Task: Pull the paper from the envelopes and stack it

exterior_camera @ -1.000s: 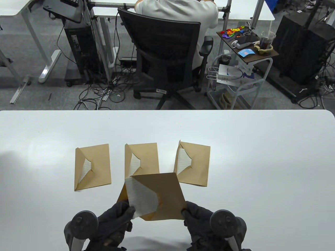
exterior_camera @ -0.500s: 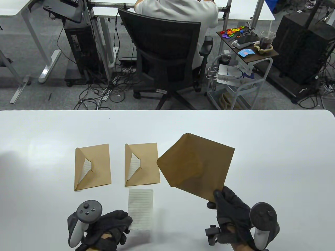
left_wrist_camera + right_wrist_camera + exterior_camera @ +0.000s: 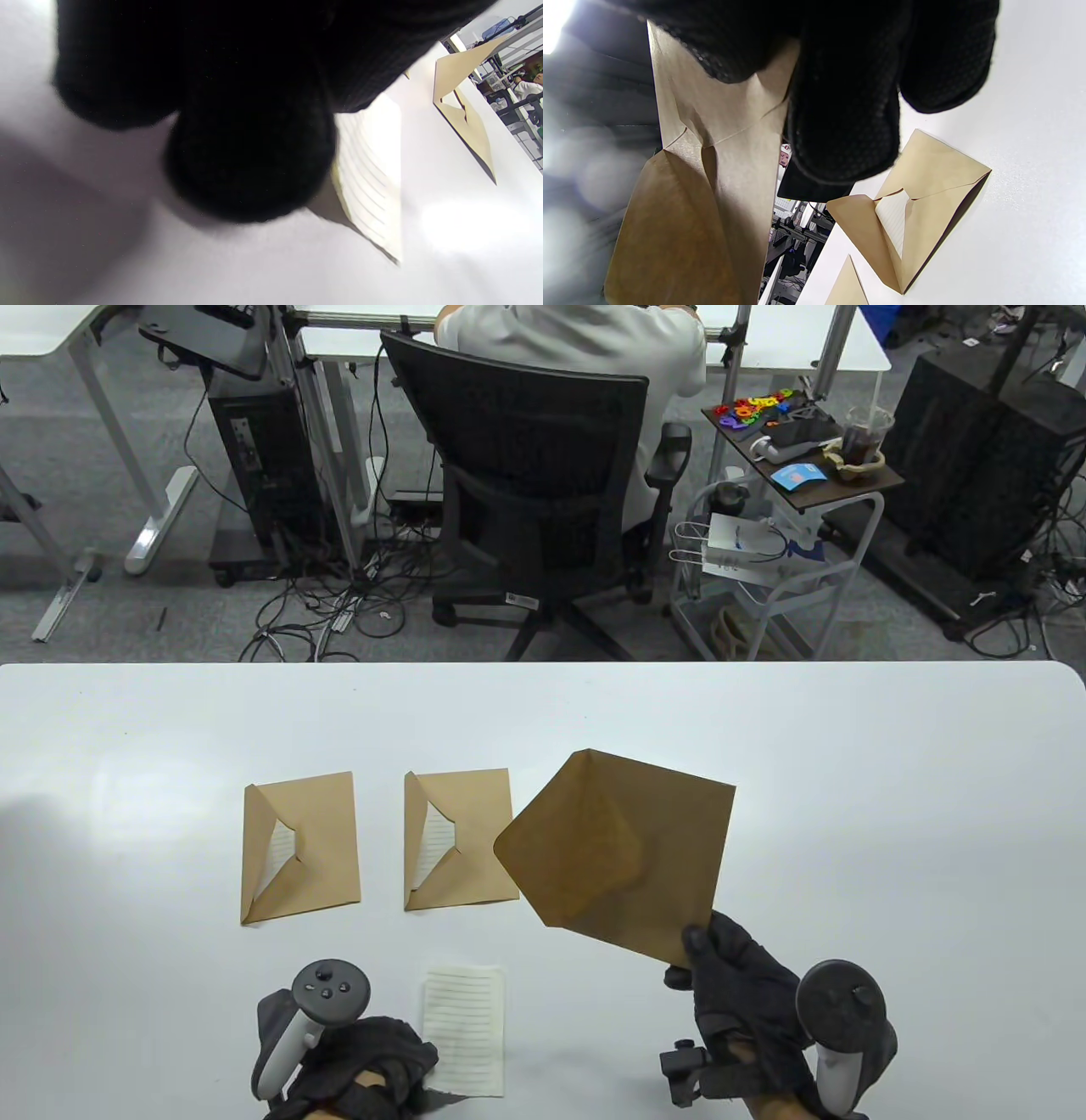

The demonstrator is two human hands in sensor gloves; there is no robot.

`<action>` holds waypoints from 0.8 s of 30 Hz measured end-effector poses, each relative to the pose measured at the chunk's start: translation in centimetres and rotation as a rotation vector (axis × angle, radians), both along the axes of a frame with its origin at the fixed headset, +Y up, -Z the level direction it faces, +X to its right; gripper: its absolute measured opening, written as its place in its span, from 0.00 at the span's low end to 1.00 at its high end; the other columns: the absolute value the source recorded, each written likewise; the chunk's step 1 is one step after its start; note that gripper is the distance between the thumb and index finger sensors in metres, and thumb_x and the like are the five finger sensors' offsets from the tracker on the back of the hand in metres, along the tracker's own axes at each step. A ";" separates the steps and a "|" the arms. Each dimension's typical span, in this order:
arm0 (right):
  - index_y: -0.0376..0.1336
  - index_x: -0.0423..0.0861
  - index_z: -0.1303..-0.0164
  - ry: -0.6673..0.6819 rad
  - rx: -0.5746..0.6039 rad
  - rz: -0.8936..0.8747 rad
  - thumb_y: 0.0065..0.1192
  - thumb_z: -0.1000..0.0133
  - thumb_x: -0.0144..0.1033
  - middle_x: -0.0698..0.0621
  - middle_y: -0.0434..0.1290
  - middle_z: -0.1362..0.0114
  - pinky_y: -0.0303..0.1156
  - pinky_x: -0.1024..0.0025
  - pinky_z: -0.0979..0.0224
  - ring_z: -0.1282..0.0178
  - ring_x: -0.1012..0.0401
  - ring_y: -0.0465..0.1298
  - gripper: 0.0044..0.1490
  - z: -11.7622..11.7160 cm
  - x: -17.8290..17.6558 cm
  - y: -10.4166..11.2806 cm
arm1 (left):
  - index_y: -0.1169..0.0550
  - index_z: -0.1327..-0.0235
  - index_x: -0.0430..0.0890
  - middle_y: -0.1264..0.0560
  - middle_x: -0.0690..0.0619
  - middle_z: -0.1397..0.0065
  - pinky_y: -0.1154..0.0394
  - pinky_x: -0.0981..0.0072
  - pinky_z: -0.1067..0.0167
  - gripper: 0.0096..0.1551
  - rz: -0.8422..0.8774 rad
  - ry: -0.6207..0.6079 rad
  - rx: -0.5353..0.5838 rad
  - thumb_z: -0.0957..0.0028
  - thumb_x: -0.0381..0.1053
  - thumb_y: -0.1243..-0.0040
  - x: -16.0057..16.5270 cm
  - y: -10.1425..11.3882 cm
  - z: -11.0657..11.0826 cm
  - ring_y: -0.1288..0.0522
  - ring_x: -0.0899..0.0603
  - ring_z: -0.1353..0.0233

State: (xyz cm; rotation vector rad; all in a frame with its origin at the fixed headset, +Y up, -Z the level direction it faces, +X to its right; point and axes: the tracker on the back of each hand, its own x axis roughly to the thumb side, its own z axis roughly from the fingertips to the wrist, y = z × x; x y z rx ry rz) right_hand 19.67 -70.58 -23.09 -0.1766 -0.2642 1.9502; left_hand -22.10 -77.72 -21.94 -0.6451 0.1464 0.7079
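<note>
First sheet out, empty envelope in hand

Our left hand rests on the lined sheet, finger grip unclear; our right hand pinches the emptied envelope's corner. Beyond it two filled envelopes wait; next we discard ours.

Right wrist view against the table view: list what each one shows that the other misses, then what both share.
Only the right wrist view shows the held envelope from its seamed side, under the right hand's fingers. Only the table view shows the lined sheet lying by the left hand, and the leftmost envelope. Both show the held envelope, the white table and envelopes lying on it.
</note>
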 end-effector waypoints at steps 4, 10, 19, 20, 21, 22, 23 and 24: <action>0.75 0.48 0.47 0.002 -0.003 0.006 0.70 0.53 0.42 0.49 0.87 0.54 0.82 0.51 0.46 0.65 0.58 0.90 0.25 0.0 -0.1 0.0 | 0.13 0.48 0.32 0.08 0.47 0.63 0.11 0.56 0.70 0.25 -0.026 -0.004 0.004 0.46 0.51 0.25 0.0 0.2 0.0 0.06 0.51 0.77; 0.74 0.48 0.47 0.000 -0.006 0.007 0.70 0.53 0.42 0.49 0.87 0.54 0.82 0.51 0.46 0.64 0.58 0.90 0.25 0.0 -0.2 0.0 | 0.13 0.49 0.31 0.08 0.46 0.63 0.11 0.56 0.70 0.25 -0.105 0.020 0.039 0.45 0.51 0.24 -0.6 0.6 -0.1 0.06 0.51 0.78; 0.74 0.48 0.47 0.001 -0.003 0.004 0.70 0.53 0.42 0.49 0.87 0.54 0.82 0.51 0.46 0.65 0.58 0.90 0.25 0.0 -0.1 0.0 | 0.15 0.44 0.30 0.10 0.43 0.58 0.12 0.52 0.67 0.30 -0.140 0.014 0.032 0.46 0.53 0.25 -1.7 1.5 -0.2 0.07 0.49 0.74; 0.75 0.48 0.47 0.000 -0.003 0.001 0.70 0.53 0.42 0.49 0.87 0.54 0.82 0.51 0.46 0.65 0.58 0.90 0.25 0.0 -0.1 0.0 | 0.16 0.42 0.29 0.10 0.43 0.57 0.12 0.51 0.66 0.32 -0.149 0.012 0.031 0.46 0.53 0.25 -2.0 1.8 -0.2 0.06 0.48 0.72; 0.75 0.48 0.47 0.000 -0.002 -0.002 0.70 0.53 0.42 0.49 0.87 0.54 0.82 0.51 0.46 0.65 0.58 0.90 0.25 0.0 0.0 0.0 | 0.17 0.41 0.29 0.10 0.42 0.56 0.12 0.51 0.65 0.33 -0.165 0.026 0.045 0.46 0.54 0.25 -2.5 2.4 -0.2 0.06 0.47 0.72; 0.75 0.48 0.47 -0.001 -0.002 -0.005 0.70 0.53 0.42 0.49 0.87 0.54 0.82 0.51 0.46 0.65 0.58 0.90 0.25 0.1 0.0 0.1 | 0.17 0.40 0.30 0.10 0.42 0.55 0.12 0.50 0.64 0.33 -0.199 0.054 0.099 0.46 0.54 0.25 -3.1 3.1 -0.1 0.06 0.47 0.71; 0.75 0.48 0.47 0.000 -0.002 -0.006 0.70 0.53 0.42 0.48 0.87 0.54 0.82 0.51 0.46 0.65 0.58 0.90 0.25 0.1 0.0 0.1 | 0.17 0.39 0.31 0.10 0.42 0.54 0.12 0.50 0.63 0.34 -0.223 0.074 0.138 0.45 0.55 0.26 -3.5 3.6 -0.1 0.06 0.47 0.70; 0.75 0.48 0.47 0.001 -0.002 -0.008 0.70 0.53 0.42 0.48 0.87 0.54 0.82 0.51 0.46 0.65 0.58 0.90 0.25 0.1 0.0 0.1 | 0.19 0.37 0.32 0.11 0.42 0.52 0.13 0.49 0.61 0.35 -0.256 0.110 0.203 0.44 0.58 0.29 -4.1 4.2 0.0 0.07 0.45 0.67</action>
